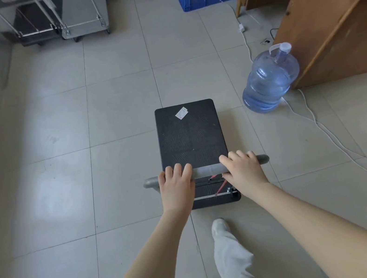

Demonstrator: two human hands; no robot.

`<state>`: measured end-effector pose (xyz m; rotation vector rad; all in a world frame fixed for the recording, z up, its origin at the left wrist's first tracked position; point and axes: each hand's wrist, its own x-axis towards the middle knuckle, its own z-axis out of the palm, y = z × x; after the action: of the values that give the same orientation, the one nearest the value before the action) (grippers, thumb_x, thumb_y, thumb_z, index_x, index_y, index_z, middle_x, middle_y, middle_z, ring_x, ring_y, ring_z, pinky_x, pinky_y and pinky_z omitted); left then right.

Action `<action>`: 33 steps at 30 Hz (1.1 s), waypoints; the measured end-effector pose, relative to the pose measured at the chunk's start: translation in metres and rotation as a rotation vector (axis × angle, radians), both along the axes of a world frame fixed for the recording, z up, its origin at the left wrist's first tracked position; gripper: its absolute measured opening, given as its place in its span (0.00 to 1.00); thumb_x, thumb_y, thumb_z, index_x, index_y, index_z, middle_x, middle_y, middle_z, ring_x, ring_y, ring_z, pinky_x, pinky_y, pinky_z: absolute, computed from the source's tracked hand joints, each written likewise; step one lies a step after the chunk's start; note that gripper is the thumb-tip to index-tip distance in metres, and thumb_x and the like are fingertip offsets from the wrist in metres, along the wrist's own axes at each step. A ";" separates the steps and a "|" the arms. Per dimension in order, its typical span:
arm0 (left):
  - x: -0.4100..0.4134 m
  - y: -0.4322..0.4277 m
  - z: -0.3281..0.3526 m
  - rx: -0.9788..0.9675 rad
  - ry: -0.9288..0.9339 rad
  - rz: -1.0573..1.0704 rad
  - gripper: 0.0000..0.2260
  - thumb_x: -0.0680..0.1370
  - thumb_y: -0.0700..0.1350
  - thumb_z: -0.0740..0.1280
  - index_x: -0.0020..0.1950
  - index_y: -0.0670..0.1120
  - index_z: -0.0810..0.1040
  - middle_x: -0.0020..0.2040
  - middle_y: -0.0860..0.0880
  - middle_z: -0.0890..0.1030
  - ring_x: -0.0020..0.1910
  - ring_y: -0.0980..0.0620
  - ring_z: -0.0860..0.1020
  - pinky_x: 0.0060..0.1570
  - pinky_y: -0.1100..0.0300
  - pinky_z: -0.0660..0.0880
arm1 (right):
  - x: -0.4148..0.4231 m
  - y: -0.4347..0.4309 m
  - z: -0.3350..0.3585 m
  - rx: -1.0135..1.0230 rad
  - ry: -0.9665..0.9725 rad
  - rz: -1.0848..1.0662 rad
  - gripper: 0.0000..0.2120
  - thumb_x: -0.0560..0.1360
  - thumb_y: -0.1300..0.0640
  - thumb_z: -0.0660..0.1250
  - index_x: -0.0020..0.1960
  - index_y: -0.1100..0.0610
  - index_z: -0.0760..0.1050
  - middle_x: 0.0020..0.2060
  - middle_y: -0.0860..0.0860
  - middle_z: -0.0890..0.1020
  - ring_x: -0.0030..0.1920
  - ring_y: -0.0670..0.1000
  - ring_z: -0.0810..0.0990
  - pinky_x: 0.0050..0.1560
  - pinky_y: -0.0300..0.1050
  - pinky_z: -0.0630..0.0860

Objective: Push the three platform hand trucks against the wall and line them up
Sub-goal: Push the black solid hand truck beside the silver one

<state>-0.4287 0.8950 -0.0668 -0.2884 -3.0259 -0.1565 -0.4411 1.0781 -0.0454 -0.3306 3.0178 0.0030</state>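
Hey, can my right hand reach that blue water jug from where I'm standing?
Probably not. The right hand is wrapped round the cart handle, and the water jug stands well ahead and off to the right.

Black truck (190, 132) mid-floor; two trucks (62, 15) side by side against wall.

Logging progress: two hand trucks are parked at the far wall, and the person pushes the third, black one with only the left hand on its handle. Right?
Not quite: the head view shows both the left hand and right hand on the grey handle of the black hand truck. The two parked hand trucks do stand at the far wall.
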 end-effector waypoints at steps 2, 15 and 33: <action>-0.028 0.004 0.001 -0.001 -0.026 0.009 0.13 0.65 0.40 0.73 0.43 0.46 0.71 0.36 0.48 0.73 0.35 0.45 0.70 0.40 0.51 0.70 | -0.027 0.003 0.000 -0.016 -0.001 -0.004 0.18 0.58 0.54 0.80 0.43 0.57 0.76 0.31 0.54 0.79 0.33 0.58 0.77 0.33 0.49 0.72; -0.215 0.023 0.009 -0.042 -0.066 0.063 0.14 0.62 0.38 0.73 0.42 0.46 0.71 0.34 0.49 0.72 0.33 0.46 0.70 0.38 0.52 0.71 | -0.221 0.022 -0.002 -0.029 0.019 0.045 0.18 0.57 0.54 0.80 0.43 0.55 0.77 0.31 0.51 0.78 0.33 0.55 0.76 0.33 0.49 0.73; -0.508 0.010 0.007 0.009 -0.074 0.080 0.15 0.62 0.39 0.74 0.44 0.46 0.72 0.35 0.49 0.72 0.34 0.46 0.70 0.42 0.53 0.61 | -0.519 0.007 0.002 -0.024 -0.002 0.050 0.17 0.57 0.56 0.80 0.43 0.54 0.77 0.32 0.50 0.79 0.33 0.54 0.77 0.33 0.49 0.73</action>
<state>-0.9367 0.9045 -0.0598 -0.1638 -3.1028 -0.1775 -0.9605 1.0850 -0.0429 -0.4075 3.0086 -0.0301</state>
